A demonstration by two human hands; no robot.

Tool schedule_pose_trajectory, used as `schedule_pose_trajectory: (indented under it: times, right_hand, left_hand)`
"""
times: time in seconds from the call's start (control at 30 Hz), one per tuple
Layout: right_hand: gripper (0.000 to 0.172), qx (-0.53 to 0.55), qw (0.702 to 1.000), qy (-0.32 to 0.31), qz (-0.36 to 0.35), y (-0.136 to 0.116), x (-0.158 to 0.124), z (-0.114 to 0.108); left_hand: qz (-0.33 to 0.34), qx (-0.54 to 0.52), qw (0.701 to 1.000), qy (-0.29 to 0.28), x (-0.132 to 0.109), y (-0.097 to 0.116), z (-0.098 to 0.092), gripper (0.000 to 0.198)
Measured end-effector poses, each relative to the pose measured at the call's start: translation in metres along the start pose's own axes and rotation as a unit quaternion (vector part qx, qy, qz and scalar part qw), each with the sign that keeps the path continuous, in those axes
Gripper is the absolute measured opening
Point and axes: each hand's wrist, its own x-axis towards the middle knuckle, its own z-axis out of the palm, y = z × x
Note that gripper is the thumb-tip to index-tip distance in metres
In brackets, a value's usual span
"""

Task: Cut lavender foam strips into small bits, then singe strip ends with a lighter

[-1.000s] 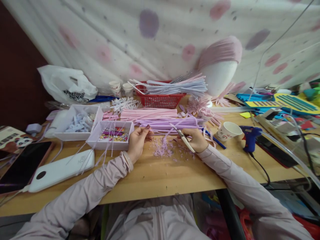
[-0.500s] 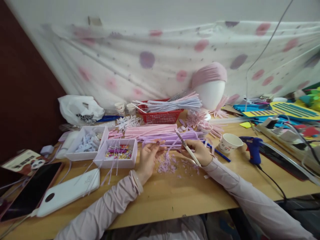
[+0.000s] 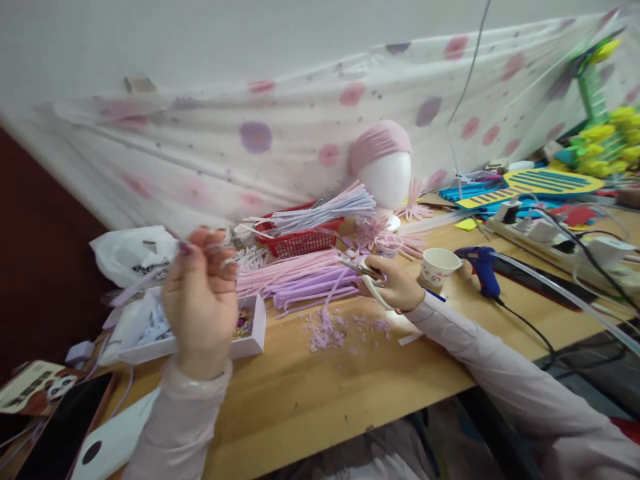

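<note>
**Left hand up with a lilac strip, right hand low with scissors**

- Left hand [image 3: 200,303] is holding well above the surface [image 3: 320,393], back of the hand toward the camera. Fingers are pressing together at the top, pinching a thin lilac fuzzy strip [image 3: 137,288]. The strip is trailing down and to the left, blurred. Held off the surface like this, it is probably hanging clear of the clutter below.
- Right hand [image 3: 396,283] is resting low, beside the heap of pink and lilac fuzzy stems [image 3: 295,277]. It is closing around the loops of the white-handled metal scissors [image 3: 369,280], with the blades pointing up and left over the heap. The grip looks like a ready hold, not a cut, as nothing is showing between the blades.
- Small lilac trimmings [image 3: 325,330] are lying scattered on the bare wood just in front of the heap, between the two arms.
- A white shallow cardboard tray [image 3: 250,343] is sitting under the left hand, its contents partly hidden.
- A red plastic mesh basket [image 3: 300,245] is carrying more pale stems behind the heap.
- A white paper cup [image 3: 437,263] and a blue hot-glue gun [image 3: 481,267] are standing just right of the right hand, within easy reach.
- A white foam head with a pink cap [image 3: 384,170] is standing at the back, against the spotted cloth.
</note>
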Motion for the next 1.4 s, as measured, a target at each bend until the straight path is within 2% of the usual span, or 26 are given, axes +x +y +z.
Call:
schedule_pose_trajectory:
  times: [0.07,0.13,0.2,0.27,0.4,0.5,0.6,0.7,0.83,0.93,1.07,1.13,1.2,1.3,1.4]
  right_hand:
    - [0.022,-0.063,0.996,-0.057,-0.009,-0.003,0.0,-0.002]
    - [0.016,-0.143,0.975,-0.166,-0.018,-0.008,-0.001,-0.001]
    - [0.013,-0.217,0.939,-0.267,-0.025,-0.014,-0.001,0.002]
    - [0.015,-0.254,0.919,-0.301,-0.027,-0.019,0.0,0.004]
    - [0.018,-0.274,0.915,-0.295,-0.034,-0.023,0.003,0.005]
    - [0.012,-0.284,0.918,-0.277,-0.022,-0.022,0.007,0.0]
    - [0.017,-0.244,0.95,-0.193,0.024,-0.021,0.013,-0.009]
    - [0.027,-0.167,0.98,-0.1,0.043,-0.022,0.028,-0.018]
    - [0.029,-0.087,0.996,0.0,0.029,-0.029,0.057,-0.027]
    - [0.029,-0.071,0.997,0.007,0.017,-0.037,0.08,-0.03]
    - [0.032,0.009,1.0,-0.02,0.011,-0.052,0.099,-0.03]
    - [0.033,0.09,0.995,-0.029,0.014,-0.06,0.103,-0.027]
    - [0.033,0.186,0.982,-0.015,0.028,-0.067,0.106,-0.023]
    - [0.035,0.321,0.944,0.014,0.077,-0.077,0.11,-0.015]
    - [0.034,0.391,0.913,0.004,0.115,-0.084,0.113,-0.009]
  left_hand:
    - [0.045,-0.002,0.999,-0.003,0.008,0.015,-0.006,0.012]
    - [0.07,0.046,0.996,-0.035,0.009,0.021,-0.014,0.007]
    - [0.053,0.109,0.99,-0.067,0.005,0.018,-0.022,0.014]
    - [0.003,0.154,0.982,-0.112,0.0,0.01,-0.028,0.019]
    - [-0.129,0.154,0.959,-0.2,-0.007,-0.01,-0.026,0.029]
    - [-0.185,0.113,0.943,-0.252,-0.007,-0.021,-0.02,0.028]
    - [-0.163,0.15,0.94,-0.261,-0.002,-0.03,-0.012,0.025]
    - [-0.105,0.166,0.955,-0.222,0.01,-0.035,0.0,0.025]
    - [-0.089,0.1,0.976,-0.174,0.029,-0.039,0.02,0.045]
    - [-0.072,0.058,0.988,-0.123,0.039,-0.044,0.031,0.063]
    - [-0.036,0.011,0.99,-0.133,0.048,-0.047,0.041,0.086]
    - [-0.025,-0.007,0.991,-0.135,0.05,-0.046,0.043,0.09]
    - [-0.036,-0.025,0.991,-0.128,0.051,-0.045,0.045,0.085]
    - [-0.086,-0.055,0.986,-0.131,0.049,-0.045,0.045,0.063]
    - [-0.112,-0.067,0.979,-0.158,0.044,-0.048,0.044,0.044]
